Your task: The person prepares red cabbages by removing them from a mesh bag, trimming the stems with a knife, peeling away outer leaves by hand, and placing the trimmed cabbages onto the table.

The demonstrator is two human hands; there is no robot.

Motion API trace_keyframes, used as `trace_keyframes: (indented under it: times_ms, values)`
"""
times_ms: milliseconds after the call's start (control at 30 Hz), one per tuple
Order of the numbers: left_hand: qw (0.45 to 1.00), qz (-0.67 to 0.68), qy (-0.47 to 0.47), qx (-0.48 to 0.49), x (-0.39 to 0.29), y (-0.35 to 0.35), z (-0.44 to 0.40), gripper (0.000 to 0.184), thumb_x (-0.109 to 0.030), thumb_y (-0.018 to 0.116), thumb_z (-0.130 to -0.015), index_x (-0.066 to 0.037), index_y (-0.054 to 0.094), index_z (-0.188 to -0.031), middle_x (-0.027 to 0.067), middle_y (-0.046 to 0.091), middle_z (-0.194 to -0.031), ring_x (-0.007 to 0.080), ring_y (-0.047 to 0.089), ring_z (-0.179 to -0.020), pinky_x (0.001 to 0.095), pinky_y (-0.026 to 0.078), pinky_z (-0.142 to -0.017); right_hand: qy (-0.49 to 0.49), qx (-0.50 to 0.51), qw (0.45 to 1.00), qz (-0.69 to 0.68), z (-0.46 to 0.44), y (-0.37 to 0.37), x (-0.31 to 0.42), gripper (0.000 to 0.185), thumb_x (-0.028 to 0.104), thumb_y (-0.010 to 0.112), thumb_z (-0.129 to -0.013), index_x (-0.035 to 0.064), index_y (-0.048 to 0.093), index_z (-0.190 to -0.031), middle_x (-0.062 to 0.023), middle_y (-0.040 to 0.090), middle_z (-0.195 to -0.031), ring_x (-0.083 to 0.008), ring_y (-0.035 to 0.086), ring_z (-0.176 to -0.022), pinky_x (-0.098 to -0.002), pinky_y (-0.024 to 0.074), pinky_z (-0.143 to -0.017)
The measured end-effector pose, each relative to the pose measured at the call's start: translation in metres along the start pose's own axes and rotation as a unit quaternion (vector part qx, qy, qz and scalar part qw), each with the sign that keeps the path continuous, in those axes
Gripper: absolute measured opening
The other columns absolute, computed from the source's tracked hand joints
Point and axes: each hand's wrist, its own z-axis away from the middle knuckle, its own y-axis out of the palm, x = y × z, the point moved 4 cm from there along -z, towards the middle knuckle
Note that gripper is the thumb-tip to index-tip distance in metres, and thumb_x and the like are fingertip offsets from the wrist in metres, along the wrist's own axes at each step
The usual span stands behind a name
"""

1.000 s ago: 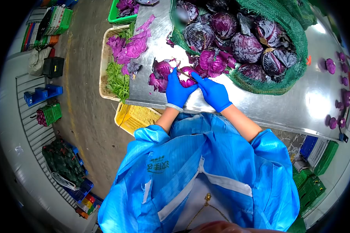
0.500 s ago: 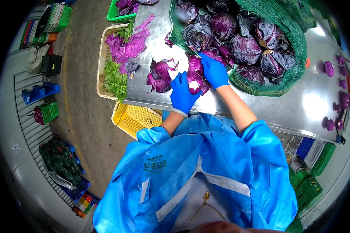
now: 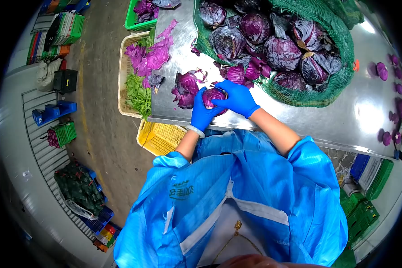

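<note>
Near the front edge of the bench, the left hand cups a purple cabbage for apparent leaf-trimming, which calls for steadiness; whether the right hand pinches anything, I cannot tell.

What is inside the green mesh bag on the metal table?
The open green mesh bag shows several purple cabbages, some with dark, loosened outer leaves. Whatever lies beneath the upper ones is covered and cannot be seen.
</note>
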Motion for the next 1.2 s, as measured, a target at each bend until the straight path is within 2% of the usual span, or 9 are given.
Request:
trace_keyframes:
  times_ms: [133,267,333,500,667,767,933,1033,1200]
  values:
    - [0.996,-0.076,0.034,0.03,-0.036,0.007,0.002,0.098,-0.029,0.092,-0.062,-0.003,0.039,-0.141,0.0189,0.055,-0.133,0.0277,0.056,-0.122,0.0401,0.048,-0.101,0.018,0.076,0.989,0.126,-0.007,0.0,-0.002,0.054,0.049,0.075,-0.073,0.0107,0.069,-0.11,-0.0168,0.068,-0.096,-0.0342,0.068,-0.084,-0.0445,0.0535,-0.073]
    - [0.992,-0.068,0.04,0.094,-0.051,0.009,-0.001,0.094,-0.03,0.092,-0.062,-0.004,0.043,-0.138,0.0169,0.056,-0.132,0.0275,0.056,-0.122,0.0403,0.047,-0.102,0.005,0.164,0.977,0.139,-0.018,-0.013,-0.003,0.037,0.038,0.07,-0.074,0.0133,0.07,-0.102,-0.0142,0.069,-0.089,-0.0343,0.068,-0.081,-0.0452,0.0537,-0.069]
    - [0.988,-0.083,0.11,0.068,-0.027,0.016,-0.004,0.092,-0.03,0.091,-0.063,-0.004,0.044,-0.138,0.0161,0.056,-0.131,0.0274,0.057,-0.121,0.0399,0.047,-0.103,-0.028,0.138,0.986,0.093,-0.015,-0.007,0.001,0.03,0.032,0.069,-0.075,0.014,0.07,-0.099,-0.0136,0.07,-0.087,-0.0346,0.068,-0.078,-0.045,0.0537,-0.068]
    - [0.995,-0.041,0.023,0.089,-0.026,0.003,-0.008,0.096,-0.026,0.091,-0.064,-0.004,0.041,-0.143,0.0158,0.053,-0.136,0.0265,0.054,-0.125,0.0396,0.045,-0.106,0.022,0.051,0.988,0.145,-0.023,-0.024,-0.05,0.034,0.024,0.068,-0.075,0.0176,0.069,-0.109,-0.0123,0.07,-0.084,-0.0345,0.068,-0.077,-0.0444,0.0539,-0.067]
    - [0.989,-0.021,0.033,0.141,-0.022,0.007,-0.013,0.104,-0.031,0.091,-0.063,0.001,0.036,-0.145,0.0182,0.056,-0.133,0.0286,0.056,-0.122,0.0393,0.047,-0.104,-0.061,0.063,0.993,0.074,-0.002,-0.021,0.004,0.045,0.042,0.074,-0.075,0.0114,0.068,-0.107,-0.0134,0.068,-0.094,-0.034,0.067,-0.077,-0.0443,0.053,-0.068]
    - [0.988,-0.016,0.04,0.149,-0.032,0.009,-0.012,0.102,-0.03,0.091,-0.063,-0.001,0.038,-0.145,0.0181,0.058,-0.132,0.0284,0.058,-0.121,0.0393,0.047,-0.104,-0.051,0.131,0.979,0.149,-0.011,-0.012,0.011,0.035,0.032,0.071,-0.076,0.0137,0.068,-0.106,-0.0115,0.067,-0.091,-0.0332,0.068,-0.077,-0.0443,0.0529,-0.067]
    - [0.986,-0.087,0.062,0.131,-0.039,-0.003,-0.006,0.096,-0.026,0.091,-0.063,-0.002,0.043,-0.143,0.0159,0.055,-0.136,0.0269,0.056,-0.122,0.039,0.045,-0.106,-0.001,-0.018,0.988,0.151,-0.018,-0.02,-0.039,0.024,0.025,0.066,-0.076,0.0122,0.068,-0.097,-0.016,0.067,-0.082,-0.0352,0.067,-0.076,-0.0469,0.0533,-0.065]
    - [0.986,0.13,0.016,0.1,-0.018,-0.024,-0.007,0.092,-0.019,0.089,-0.065,-0.004,0.043,-0.143,0.0138,0.053,-0.137,0.0263,0.053,-0.124,0.039,0.043,-0.108,0.103,-0.093,0.975,0.171,-0.006,-0.059,-0.064,0.024,0.022,0.066,-0.075,0.0118,0.067,-0.097,-0.017,0.067,-0.086,-0.0378,0.066,-0.076,-0.0497,0.0525,-0.066]
    - [0.981,0.182,0.027,0.066,-0.048,-0.038,-0.009,0.095,-0.011,0.087,-0.065,-0.005,0.038,-0.146,0.0125,0.047,-0.143,0.0257,0.049,-0.128,0.0387,0.04,-0.111,0.107,0.04,0.989,-0.098,0.013,-0.051,0.014,0.075,0.06,0.078,-0.071,0.007,0.063,-0.122,-0.0153,0.069,-0.11,-0.0307,0.067,-0.1,-0.0389,0.0519,-0.088]
